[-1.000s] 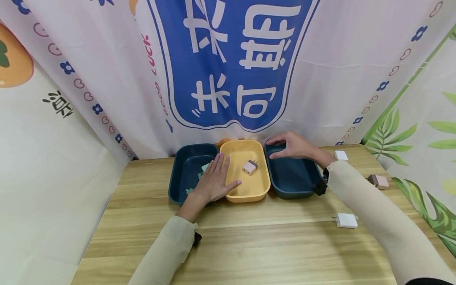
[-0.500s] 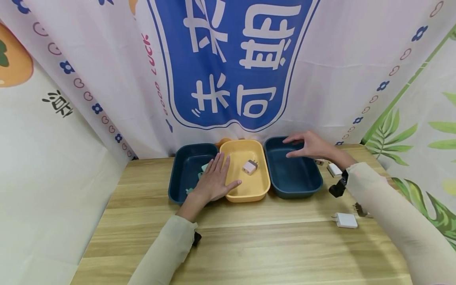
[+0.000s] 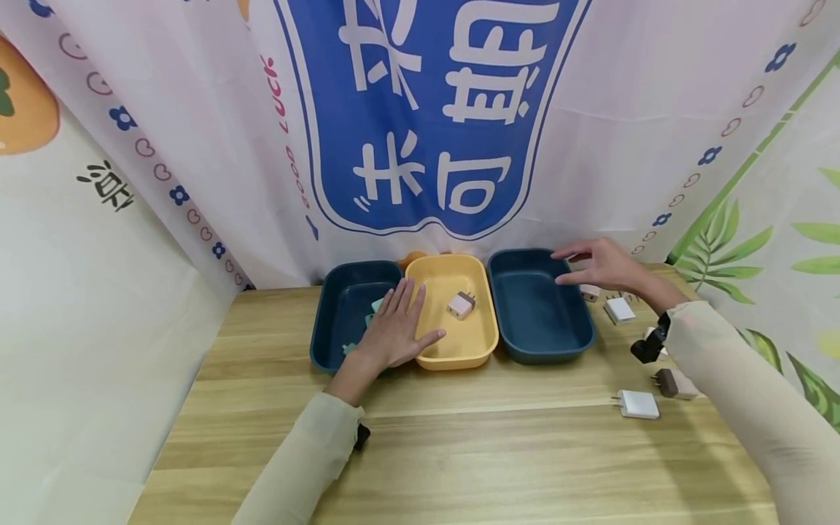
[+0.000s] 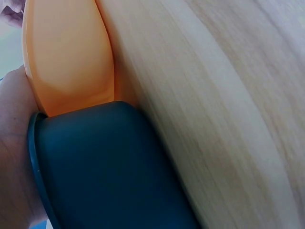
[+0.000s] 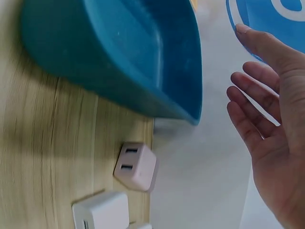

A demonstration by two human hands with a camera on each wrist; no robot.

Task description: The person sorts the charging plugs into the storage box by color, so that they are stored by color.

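Observation:
My left hand (image 3: 391,328) lies with straight fingers across the adjoining rims of the left dark blue bin (image 3: 341,281) and the yellow bin (image 3: 453,359). A pink and brown plug charger (image 3: 462,305) sits in the yellow bin. Small green pieces (image 3: 349,348) show in the left bin, partly covered by that hand. Above the far right corner of the right dark blue bin (image 3: 541,313), my right hand (image 3: 604,265) hovers with nothing in it. Its thumb and fingers are spread apart in the right wrist view, beside the bin's rim.
Right of the bins, several plug chargers lie on the wooden table: a pink one (image 5: 137,166) near the back edge, a white one (image 3: 619,310), another white one (image 3: 638,405) and a pink-brown one (image 3: 676,384). A printed curtain (image 3: 590,175) hangs behind.
My right hand has moved rightward from over the right bin to its far right corner. More chargers have come into sight from behind the arm. My left hand has stayed still.

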